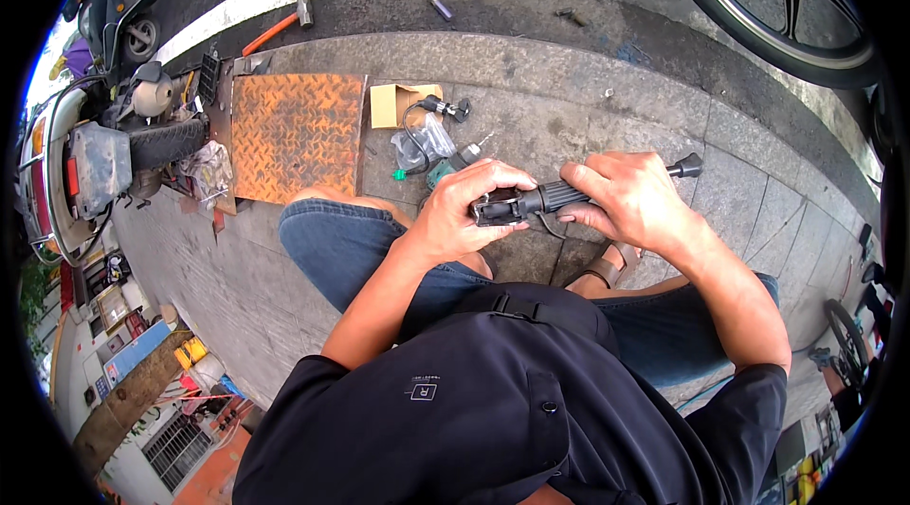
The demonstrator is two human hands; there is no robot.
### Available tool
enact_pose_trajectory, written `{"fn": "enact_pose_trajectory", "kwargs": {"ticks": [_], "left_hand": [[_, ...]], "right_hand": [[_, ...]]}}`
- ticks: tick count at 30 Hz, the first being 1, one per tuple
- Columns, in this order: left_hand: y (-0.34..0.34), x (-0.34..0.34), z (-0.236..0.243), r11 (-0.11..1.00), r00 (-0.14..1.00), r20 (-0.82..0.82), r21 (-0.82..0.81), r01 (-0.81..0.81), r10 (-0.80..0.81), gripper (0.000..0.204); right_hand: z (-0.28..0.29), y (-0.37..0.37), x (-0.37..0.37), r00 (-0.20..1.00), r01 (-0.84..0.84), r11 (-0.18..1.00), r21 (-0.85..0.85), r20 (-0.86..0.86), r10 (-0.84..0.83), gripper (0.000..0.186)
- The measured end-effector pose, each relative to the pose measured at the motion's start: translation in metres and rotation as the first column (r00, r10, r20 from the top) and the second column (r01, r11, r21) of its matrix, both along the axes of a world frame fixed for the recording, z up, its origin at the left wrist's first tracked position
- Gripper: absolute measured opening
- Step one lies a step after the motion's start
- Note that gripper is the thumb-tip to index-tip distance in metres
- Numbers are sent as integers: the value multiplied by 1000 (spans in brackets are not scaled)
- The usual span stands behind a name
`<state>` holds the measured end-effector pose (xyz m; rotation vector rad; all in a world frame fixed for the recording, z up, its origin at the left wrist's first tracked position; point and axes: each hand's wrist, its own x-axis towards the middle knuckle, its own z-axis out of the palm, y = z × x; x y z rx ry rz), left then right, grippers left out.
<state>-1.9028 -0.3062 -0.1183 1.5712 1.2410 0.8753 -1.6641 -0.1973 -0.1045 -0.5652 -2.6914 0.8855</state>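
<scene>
Outdoors on grey stone paving slabs [749,211] beside dark asphalt [517,8], with both knees bent and apart. Holds a black ribbed tube with a boxy, open-sided end [561,195] above the paving, between the knees. Has the left hand [464,207] wrapped around the boxy end, fingers over the top and thumb beneath; has the right hand [626,197] curled snugly about the ribbed length. Shows a black flared knob [694,166] past the right hand; cannot tell whether joined to the tube. Near the left hand, has a teal-and-grey power drill [462,161], partly hidden, beside a crumpled clear plastic bag [435,136]. Beyond, an open brown cardboard box [385,107]; leftward, an orange diamond-plate metal sheet [299,137]; farther off, an orange-handled metal hammer [277,30].
</scene>
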Motion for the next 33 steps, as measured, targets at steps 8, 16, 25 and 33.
{"fn": "enact_pose_trajectory", "kwargs": {"ticks": [8,16,25,33], "left_hand": [[-1,-2,1,992,999,10,-125,-35,36,46],[-5,-3,-1,975,994,73,-212,-65,82,44],[1,-9,5,938,976,165,-336,-81,143,43],[5,-8,14,797,859,413,-604,8,304,40]], "right_hand": [[-5,-3,-2,999,15,999,-29,33,-14,35],[-4,-7,-5,999,34,999,-10,42,-33,36],[6,-5,-8,995,82,994,-78,59,-78,35],[4,-5,-11,994,109,982,-153,45,-103,35]]}}
